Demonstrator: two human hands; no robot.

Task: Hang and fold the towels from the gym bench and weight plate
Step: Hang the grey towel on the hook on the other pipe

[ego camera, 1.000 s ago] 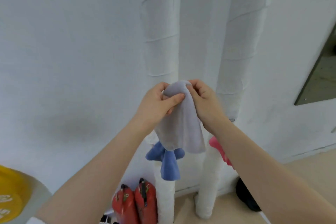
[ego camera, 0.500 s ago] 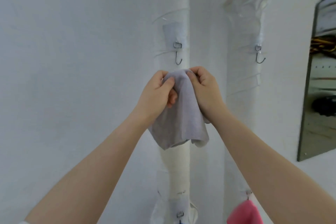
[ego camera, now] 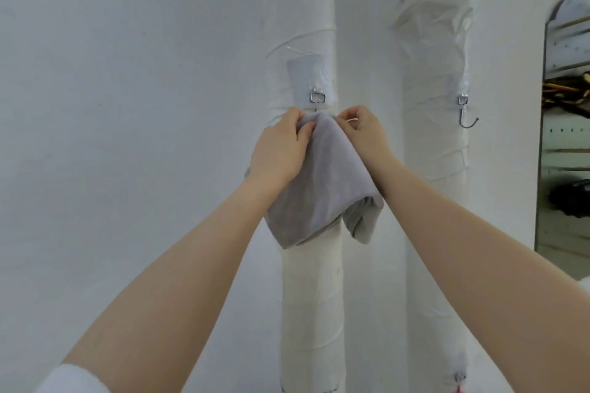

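A grey towel [ego camera: 322,188] hangs bunched between my two hands, held up against a white wrapped pipe [ego camera: 311,297]. My left hand [ego camera: 281,150] grips its top edge on the left side. My right hand [ego camera: 364,134] pinches the top edge on the right. The towel's top sits right at a metal hook [ego camera: 317,99] fixed to that pipe; the hook's lower part is hidden behind the towel. A second metal hook [ego camera: 465,113] on the right pipe [ego camera: 434,169] carries nothing.
A white wall fills the left side. A mirror [ego camera: 565,137] at the right edge reflects shelves and dark items. A bit of pink cloth [ego camera: 459,389] shows at the bottom of the right pipe.
Both hands have lifted the grey towel up to the hook on the left pipe. The view has tilted upward, so the blue and pink towels lower down have dropped out of sight.
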